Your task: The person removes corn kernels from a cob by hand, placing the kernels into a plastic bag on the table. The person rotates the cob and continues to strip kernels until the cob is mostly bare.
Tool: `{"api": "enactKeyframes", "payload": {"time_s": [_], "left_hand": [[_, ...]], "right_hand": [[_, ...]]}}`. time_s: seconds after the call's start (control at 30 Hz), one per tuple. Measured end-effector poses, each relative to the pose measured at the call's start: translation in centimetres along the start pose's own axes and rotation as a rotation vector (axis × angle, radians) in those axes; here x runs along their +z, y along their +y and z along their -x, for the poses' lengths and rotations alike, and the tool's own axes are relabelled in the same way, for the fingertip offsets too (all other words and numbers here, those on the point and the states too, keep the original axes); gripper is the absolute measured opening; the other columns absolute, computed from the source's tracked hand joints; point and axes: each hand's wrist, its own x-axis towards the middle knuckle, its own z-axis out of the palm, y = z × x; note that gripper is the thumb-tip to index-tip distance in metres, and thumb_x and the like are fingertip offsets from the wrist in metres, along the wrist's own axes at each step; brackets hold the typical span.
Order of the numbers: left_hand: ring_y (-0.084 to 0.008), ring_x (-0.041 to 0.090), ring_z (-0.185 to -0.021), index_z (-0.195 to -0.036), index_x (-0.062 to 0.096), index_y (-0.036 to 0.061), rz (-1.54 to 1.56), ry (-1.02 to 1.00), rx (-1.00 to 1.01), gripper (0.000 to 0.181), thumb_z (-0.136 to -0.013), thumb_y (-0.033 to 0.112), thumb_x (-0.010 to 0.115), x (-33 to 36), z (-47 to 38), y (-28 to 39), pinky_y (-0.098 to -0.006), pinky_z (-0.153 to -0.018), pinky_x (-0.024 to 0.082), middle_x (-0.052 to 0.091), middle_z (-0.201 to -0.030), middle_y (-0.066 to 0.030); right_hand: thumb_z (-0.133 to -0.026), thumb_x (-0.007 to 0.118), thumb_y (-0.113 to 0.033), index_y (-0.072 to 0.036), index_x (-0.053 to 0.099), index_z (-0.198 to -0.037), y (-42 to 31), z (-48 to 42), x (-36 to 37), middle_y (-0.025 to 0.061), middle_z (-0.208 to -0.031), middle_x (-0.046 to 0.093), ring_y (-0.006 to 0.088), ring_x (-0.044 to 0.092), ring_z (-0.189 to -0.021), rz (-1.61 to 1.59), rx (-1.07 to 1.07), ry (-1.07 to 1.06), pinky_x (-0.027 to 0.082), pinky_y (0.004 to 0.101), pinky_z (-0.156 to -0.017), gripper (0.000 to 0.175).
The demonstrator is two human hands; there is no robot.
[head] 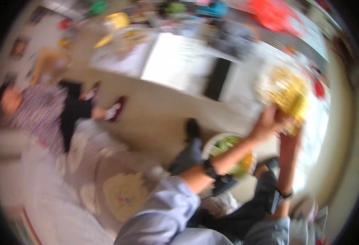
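Observation:
Over the right end of the light table (243,79), a shiny, crinkled yellow package (289,88) is held up in both hands. My left hand (268,122) grips its lower left side. From below, my right hand (290,137) has hold of its bottom end, with the fingers partly hidden. A clear, glossy part spreads to the left of the yellow; blur leaves its contents unclear. Under my left forearm stands a round bin or basin (208,147) holding green and orange scraps, partly covered by the arm.
A red plastic bag (274,16) and a dark grey bag (233,36) lie toward the table's far side. White sheets (173,61) cover its middle, beside a black strip (217,79). Another person (41,113) sits at left on a cloth-covered sofa (60,196).

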Motion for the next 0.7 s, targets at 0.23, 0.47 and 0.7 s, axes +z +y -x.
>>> {"api": "enactKeyframes", "payload": {"time_s": [0.23, 0.47, 0.7], "left_hand": [[-0.0001, 0.04, -0.057, -0.098, 0.057, 0.0066, -0.23, 0.265, -0.095, 0.028, -0.093, 0.032, 0.067, 1.2, 1.5, 2.8, -0.0176, -0.049, 0.032, 0.052, -0.073, 0.0071], [0.0019, 0.039, -0.061, -0.099, 0.055, 0.0076, -0.228, 0.286, -0.139, 0.021, -0.094, 0.026, 0.066, 2.0, 1.3, 3.3, -0.0164, -0.048, 0.028, 0.052, -0.077, 0.008], [0.0007, 0.042, -0.062, -0.099, 0.055, 0.0055, -0.276, 0.213, -0.044, 0.022, -0.092, 0.02, 0.069, 2.1, 1.4, 2.7, -0.0167, -0.05, 0.031, 0.055, -0.078, 0.0063]], "right_hand": [[-0.105, 0.034, -0.043, -0.006, 0.037, -0.141, -1.8, 1.5, 3.3, 0.0072, -0.136, 0.05, 0.02, 0.05, -0.121, -0.21, -0.017, -0.266, 0.04, 0.0403, -0.104, 0.052], [-0.105, 0.037, -0.039, -0.011, 0.033, -0.142, -2.7, 1.3, 4.8, 0.0062, -0.134, 0.048, 0.0177, 0.047, -0.122, -0.298, -0.011, -0.191, 0.039, 0.0384, -0.104, 0.046], [-0.103, 0.045, -0.04, -0.01, 0.033, -0.144, -2.6, 1.4, 4.4, 0.0076, -0.136, 0.048, 0.0197, 0.049, -0.124, -0.184, -0.026, -0.158, 0.04, 0.0395, -0.106, 0.053]]}}
